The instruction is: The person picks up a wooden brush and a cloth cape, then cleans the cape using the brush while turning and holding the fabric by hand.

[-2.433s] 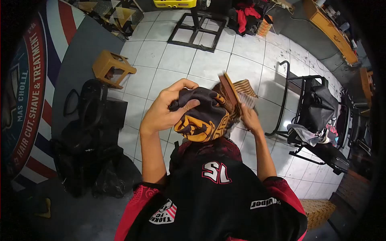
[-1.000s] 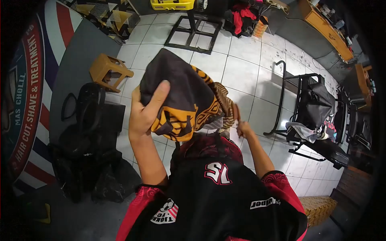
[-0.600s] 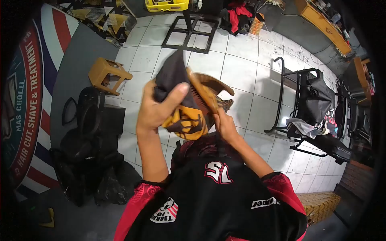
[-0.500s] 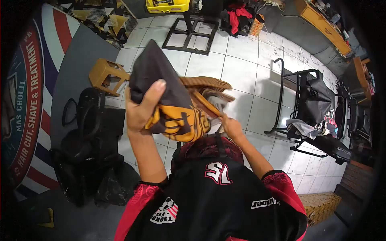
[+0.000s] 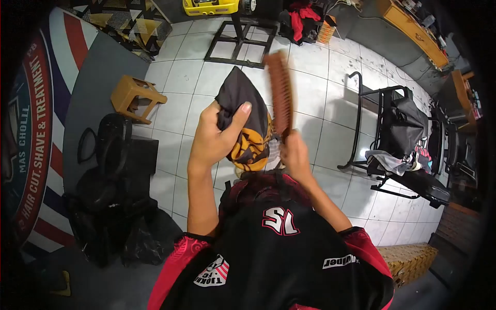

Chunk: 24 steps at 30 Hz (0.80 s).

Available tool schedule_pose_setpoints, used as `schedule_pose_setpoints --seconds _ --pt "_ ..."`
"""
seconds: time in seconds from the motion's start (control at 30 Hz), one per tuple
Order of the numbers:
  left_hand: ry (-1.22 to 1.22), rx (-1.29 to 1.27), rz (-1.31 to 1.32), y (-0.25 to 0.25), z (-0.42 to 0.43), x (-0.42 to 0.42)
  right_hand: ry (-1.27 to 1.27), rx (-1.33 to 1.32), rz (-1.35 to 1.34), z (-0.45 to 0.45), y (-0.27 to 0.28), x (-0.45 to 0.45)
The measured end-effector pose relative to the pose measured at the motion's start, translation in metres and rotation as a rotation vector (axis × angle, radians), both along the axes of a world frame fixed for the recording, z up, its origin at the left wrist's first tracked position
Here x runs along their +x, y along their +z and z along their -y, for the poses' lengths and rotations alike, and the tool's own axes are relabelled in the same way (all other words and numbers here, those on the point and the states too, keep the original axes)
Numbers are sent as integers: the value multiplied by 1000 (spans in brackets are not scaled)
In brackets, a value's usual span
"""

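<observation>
My left hand (image 5: 214, 135) grips a black and orange patterned cloth (image 5: 252, 147), its thumb pressed on the dark upper part, which rises to a point. Orange folds hang below the fingers, above the front of my shirt. To the right, my right hand (image 5: 297, 155) is closed around the lower end of a brown brush (image 5: 280, 95). The brush stands upright, slightly blurred, with its bristles in view, just right of the cloth. Whether brush and cloth touch low down I cannot tell.
A tan plastic stool (image 5: 135, 98) stands at the left, above black seats and bags (image 5: 111, 181). A black metal frame (image 5: 243, 44) lies on the tiled floor ahead. At the right is a black chair frame (image 5: 382, 111) with clothes (image 5: 390, 163) on it.
The brush has swung up from beside the cloth and now stands upright with its bristles showing. My left hand has moved right with the cloth, which looks narrower.
</observation>
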State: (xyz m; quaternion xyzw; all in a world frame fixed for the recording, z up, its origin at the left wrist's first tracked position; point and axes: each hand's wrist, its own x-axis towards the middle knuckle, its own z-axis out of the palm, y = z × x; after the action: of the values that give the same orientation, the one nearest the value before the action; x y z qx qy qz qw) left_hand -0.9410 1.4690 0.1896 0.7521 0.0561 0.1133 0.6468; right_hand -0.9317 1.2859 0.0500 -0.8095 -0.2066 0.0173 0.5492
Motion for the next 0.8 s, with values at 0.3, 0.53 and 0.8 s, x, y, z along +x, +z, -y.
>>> schedule_pose_setpoints --seconds 0.3,0.53,0.8 --pt "399 -277 48 15 -17 -2 288 -714 -79 74 -224 -14" --pt "479 -331 -53 -35 -11 13 -90 99 -550 21 -49 5" --pt "699 -455 295 -20 7 36 184 -110 -297 -29 1 -31"
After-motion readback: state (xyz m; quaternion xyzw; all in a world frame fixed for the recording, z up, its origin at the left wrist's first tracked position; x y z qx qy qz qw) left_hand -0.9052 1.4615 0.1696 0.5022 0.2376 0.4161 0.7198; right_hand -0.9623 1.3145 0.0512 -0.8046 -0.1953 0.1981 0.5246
